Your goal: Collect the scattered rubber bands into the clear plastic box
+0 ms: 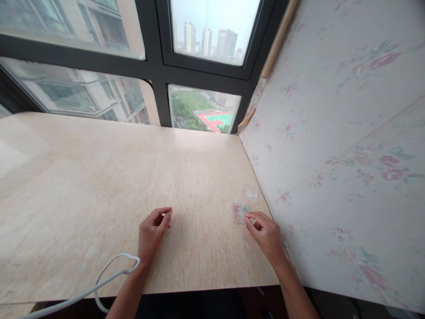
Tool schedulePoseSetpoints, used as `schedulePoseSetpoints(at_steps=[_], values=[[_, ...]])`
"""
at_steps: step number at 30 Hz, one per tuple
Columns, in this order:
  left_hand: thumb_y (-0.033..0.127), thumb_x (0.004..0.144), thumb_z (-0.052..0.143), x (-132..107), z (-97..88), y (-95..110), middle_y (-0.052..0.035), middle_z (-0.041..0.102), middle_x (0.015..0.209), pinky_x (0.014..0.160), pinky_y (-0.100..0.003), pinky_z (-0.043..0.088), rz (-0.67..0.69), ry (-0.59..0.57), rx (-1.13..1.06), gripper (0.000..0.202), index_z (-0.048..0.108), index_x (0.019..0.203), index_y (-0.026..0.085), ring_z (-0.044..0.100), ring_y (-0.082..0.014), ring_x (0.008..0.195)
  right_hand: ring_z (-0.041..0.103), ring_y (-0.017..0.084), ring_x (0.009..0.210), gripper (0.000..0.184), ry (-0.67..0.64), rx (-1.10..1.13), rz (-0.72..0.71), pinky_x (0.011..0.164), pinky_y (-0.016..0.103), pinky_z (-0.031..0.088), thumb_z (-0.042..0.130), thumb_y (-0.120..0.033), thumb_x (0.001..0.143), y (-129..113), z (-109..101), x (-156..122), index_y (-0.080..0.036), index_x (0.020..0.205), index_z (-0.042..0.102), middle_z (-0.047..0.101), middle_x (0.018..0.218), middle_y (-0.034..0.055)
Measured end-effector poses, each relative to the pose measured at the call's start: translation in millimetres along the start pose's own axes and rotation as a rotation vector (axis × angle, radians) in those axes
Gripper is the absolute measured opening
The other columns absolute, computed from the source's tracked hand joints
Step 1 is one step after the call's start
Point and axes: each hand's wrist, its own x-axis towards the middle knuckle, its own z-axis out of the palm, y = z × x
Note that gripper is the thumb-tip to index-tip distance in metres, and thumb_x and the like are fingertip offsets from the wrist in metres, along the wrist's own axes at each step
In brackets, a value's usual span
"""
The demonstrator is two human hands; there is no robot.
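My left hand (153,230) rests on the marble-patterned tabletop (99,186), its thumb and fingers pinched together on something too small to make out. My right hand (265,235) lies near the table's right edge, fingers pinched at the rim of a small clear plastic box (239,212). The box holds small coloured rings in pink, green and white. Its clear lid (250,192) lies on the table just beyond it.
A white cable (109,274) loops over the table's front edge by my left forearm. A floral-papered wall (332,146) bounds the table on the right. Dark-framed windows (159,71) stand at the far edge.
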Motion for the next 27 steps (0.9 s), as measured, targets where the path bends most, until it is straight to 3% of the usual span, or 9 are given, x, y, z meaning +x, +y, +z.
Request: schedulePoseSetpoints(at_steps=[4,11,16,23,25,27], values=[[0.043,0.077,0.061,0,-0.3,0,0.0,0.063,0.064,0.053,-0.022,0.048,-0.001,0.005,0.003,0.031,0.068,0.092,0.017,0.06,-0.0136,0.055,0.053,0.01,0.049,0.019,-0.002,-0.021,0.013,0.051,0.025,0.049,0.054,-0.033,0.088,2,1,1,-0.02,0.087,0.067,0.069,0.088,0.0045],[0.042,0.077,0.062,0,-0.2,2,-0.0004,0.064,0.067,0.053,-0.022,0.048,-0.015,-0.004,-0.009,0.031,0.068,0.091,0.016,0.061,-0.0132,0.055,0.059,0.011,0.056,0.028,0.013,0.059,0.056,0.054,0.027,0.052,0.053,-0.038,0.089,0,0,0,-0.019,0.102,0.068,0.068,0.101,0.0086],[0.043,0.076,0.062,-1,0.4,4,-0.0006,0.065,0.068,0.052,-0.022,0.049,-0.031,0.002,-0.014,0.031,0.068,0.09,0.016,0.06,-0.013,0.055,0.06,0.012,0.061,0.025,0.039,0.101,0.094,0.058,0.027,0.052,0.052,-0.036,0.09,0,-5,-1,-0.02,0.101,0.067,0.067,0.103,0.0078],[0.044,0.076,0.062,0,-0.1,4,-0.0011,0.065,0.068,0.053,-0.023,0.05,-0.018,-0.002,-0.014,0.032,0.068,0.09,0.016,0.06,-0.0135,0.056,0.047,0.009,0.049,0.029,0.115,0.023,0.108,0.057,0.029,0.049,0.052,-0.034,0.088,5,-16,17,-0.019,0.11,0.065,0.066,0.108,0.0079],[0.045,0.076,0.062,-1,-0.7,5,-0.0011,0.065,0.068,0.052,-0.023,0.049,-0.026,-0.002,-0.013,0.033,0.068,0.091,0.016,0.06,-0.0138,0.056,0.057,0.013,0.062,0.034,0.093,-0.04,0.093,0.069,0.033,0.052,0.053,-0.033,0.086,12,-18,31,-0.019,0.116,0.062,0.063,0.117,0.0085],[0.046,0.076,0.062,-1,-1.2,5,-0.0008,0.064,0.066,0.052,-0.022,0.049,-0.031,-0.009,-0.011,0.034,0.068,0.092,0.016,0.06,-0.014,0.056,0.062,0.02,0.093,0.039,0.056,-0.12,0.098,0.089,0.037,0.048,0.054,-0.03,0.083,22,-17,50,-0.017,0.12,0.061,0.059,0.125,0.0096]])
